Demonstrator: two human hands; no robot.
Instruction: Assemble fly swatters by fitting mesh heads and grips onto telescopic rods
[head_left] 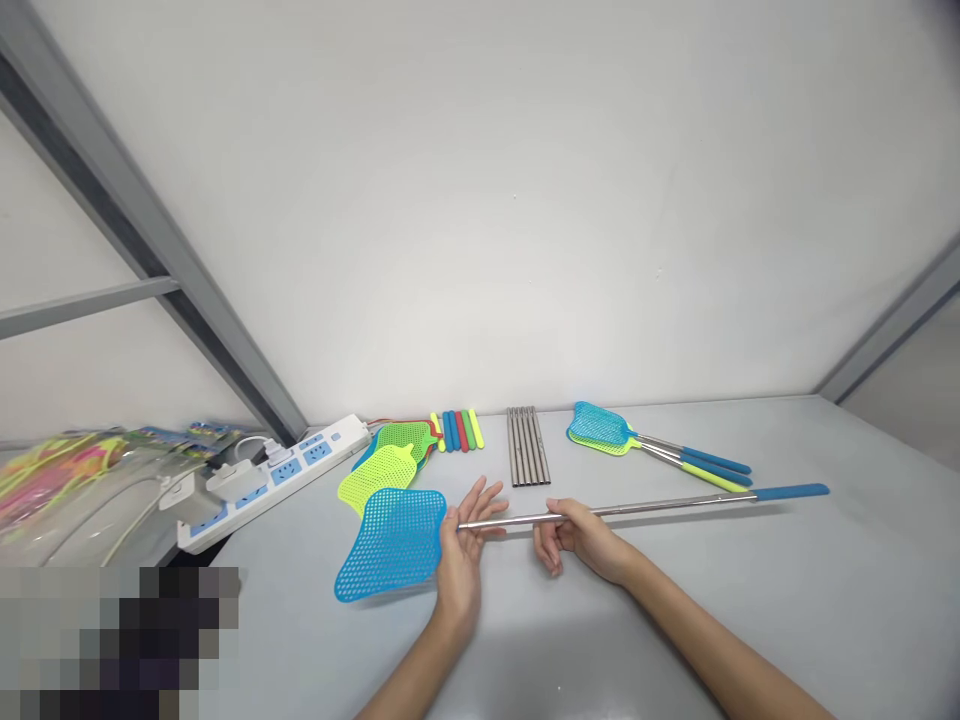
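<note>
A fly swatter with a blue perforated head (397, 540), an extended metal shaft (667, 507) and a blue grip (791, 492) lies across both my hands, above the table. My left hand (466, 560) holds it at the neck, thumb against the base of the head and the other fingers spread behind the shaft. Farther along, my right hand (581, 535) pinches the shaft between thumb and fingers. Just beyond my hands, several metal tubes (529, 447) lie side by side. Loose swatter heads in yellow-green (379, 478) and green (405, 434) overlap behind the blue head.
Coloured grips (457, 431) lie in a row near the wall. Several whole swatters (600, 425) are stacked at the back right. A white power strip (277, 480) with plugs runs along the left, beside plastic-bagged items (75, 490). Grey frame posts (217, 330) stand at the sides.
</note>
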